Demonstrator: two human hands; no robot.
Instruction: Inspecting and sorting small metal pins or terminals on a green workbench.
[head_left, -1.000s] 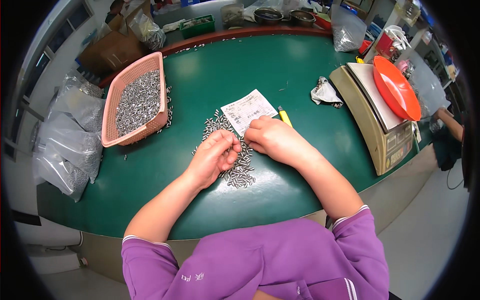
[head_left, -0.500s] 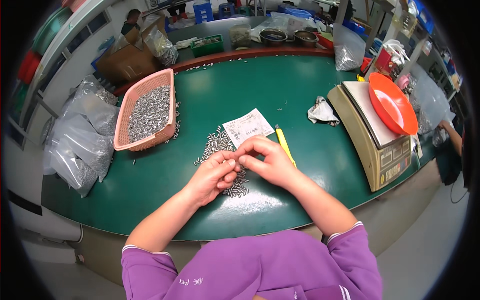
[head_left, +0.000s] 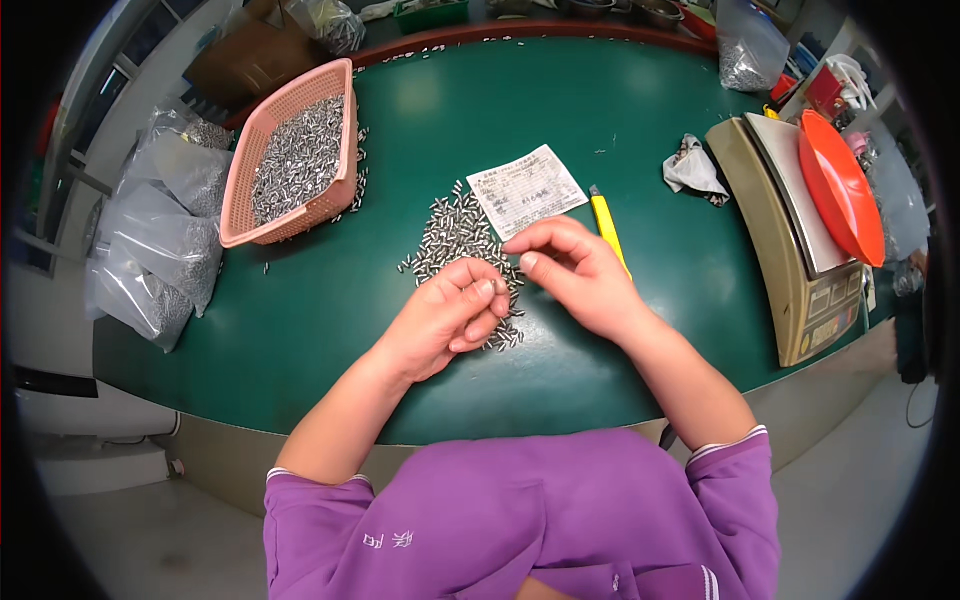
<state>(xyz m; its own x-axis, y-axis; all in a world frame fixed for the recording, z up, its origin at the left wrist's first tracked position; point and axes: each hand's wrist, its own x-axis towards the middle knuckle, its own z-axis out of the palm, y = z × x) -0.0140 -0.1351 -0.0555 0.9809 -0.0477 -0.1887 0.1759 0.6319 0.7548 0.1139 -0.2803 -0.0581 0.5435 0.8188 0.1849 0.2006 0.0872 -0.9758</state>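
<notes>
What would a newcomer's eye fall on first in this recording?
Probably the bright red-orange dish on the scale at the right, then the pink basket of small metal pieces at the left. Between them, on the green table, the left hand and right hand are close together at a loose pile of similar pieces, near a yellow cutter.

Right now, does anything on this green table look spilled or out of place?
Yes, a little. Several small metal pieces lie on the table along the right side of the pink basket, and one stray piece lies beyond its near end. They look spilled because many similar pieces are inside it.
</notes>
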